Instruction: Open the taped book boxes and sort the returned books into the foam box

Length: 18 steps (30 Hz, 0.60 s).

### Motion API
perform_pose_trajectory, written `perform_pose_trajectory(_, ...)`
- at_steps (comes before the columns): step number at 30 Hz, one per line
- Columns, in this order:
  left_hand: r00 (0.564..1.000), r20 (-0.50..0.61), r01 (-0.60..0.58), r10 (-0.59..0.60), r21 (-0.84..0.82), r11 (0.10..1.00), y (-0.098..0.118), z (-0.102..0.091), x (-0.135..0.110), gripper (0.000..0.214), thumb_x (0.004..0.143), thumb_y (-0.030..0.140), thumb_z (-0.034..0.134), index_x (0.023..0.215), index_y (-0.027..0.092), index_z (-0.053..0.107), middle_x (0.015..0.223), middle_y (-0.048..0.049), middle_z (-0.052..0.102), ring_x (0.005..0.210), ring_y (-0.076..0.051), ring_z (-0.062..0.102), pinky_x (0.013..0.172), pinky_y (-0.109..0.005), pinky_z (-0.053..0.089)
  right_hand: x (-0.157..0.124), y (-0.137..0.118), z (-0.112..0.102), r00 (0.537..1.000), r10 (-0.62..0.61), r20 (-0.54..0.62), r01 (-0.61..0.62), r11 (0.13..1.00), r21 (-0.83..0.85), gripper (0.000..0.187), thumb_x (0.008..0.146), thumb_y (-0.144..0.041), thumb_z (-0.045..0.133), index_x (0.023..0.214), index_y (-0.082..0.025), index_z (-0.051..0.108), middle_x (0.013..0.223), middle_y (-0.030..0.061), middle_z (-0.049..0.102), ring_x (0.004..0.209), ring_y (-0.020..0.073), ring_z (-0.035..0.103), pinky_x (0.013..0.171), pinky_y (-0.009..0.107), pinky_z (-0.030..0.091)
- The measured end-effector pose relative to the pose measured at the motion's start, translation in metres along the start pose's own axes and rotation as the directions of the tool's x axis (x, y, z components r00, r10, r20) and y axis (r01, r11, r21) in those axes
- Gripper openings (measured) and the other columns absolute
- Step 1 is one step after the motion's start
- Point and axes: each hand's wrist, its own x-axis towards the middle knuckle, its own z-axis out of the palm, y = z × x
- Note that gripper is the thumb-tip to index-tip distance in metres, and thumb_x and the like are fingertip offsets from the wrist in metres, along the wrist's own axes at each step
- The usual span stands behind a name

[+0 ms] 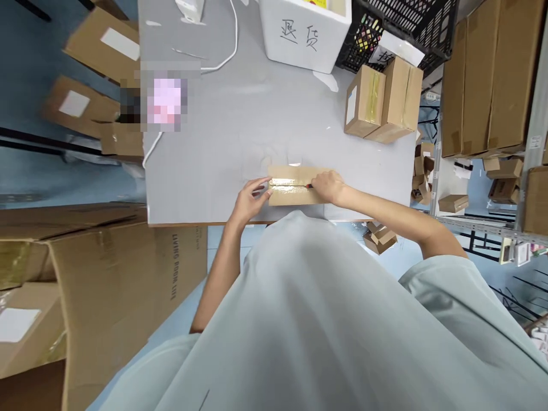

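A small flat cardboard box (295,195) lies on the grey table (240,131) near its front edge, with a strip of clear tape along its top seam. My left hand (250,200) rests against the box's left end, fingers curled on the edge. My right hand (327,186) is closed over the box's right part, and a small red-and-dark tool tip shows at its fingers on the tape line. What the tool is I cannot make out.
Two taped cartons (383,103) stand at the table's right back. A white foam box (306,31) with handwriting and a black crate (402,28) sit behind. A white cable (222,60) crosses the back left. Large cardboard boxes (107,297) stand at left, shelving with cartons at right.
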Motion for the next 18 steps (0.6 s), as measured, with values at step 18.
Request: perform_pose_trajectory(18, 0.997, -0.071, 0.014, 0.026, 0.507, 0.862, 0.044, 0.014, 0.002, 0.055, 0.088, 0.029, 0.070, 0.143, 0.029, 0.070, 0.169, -0.0153, 0.048, 0.156, -0.039, 0.051, 0.124, -0.061, 0.050, -0.053, 0.122, 0.115, 0.983, 0.120, -0.136, -0.050, 0.900, 0.432, 0.034, 0.116, -0.036, 0.053, 0.139, -0.027, 0.075, 0.122, 0.0140, 0.083, 0.105, 0.0303, 0.078, 0.086, 0.036, 0.049)
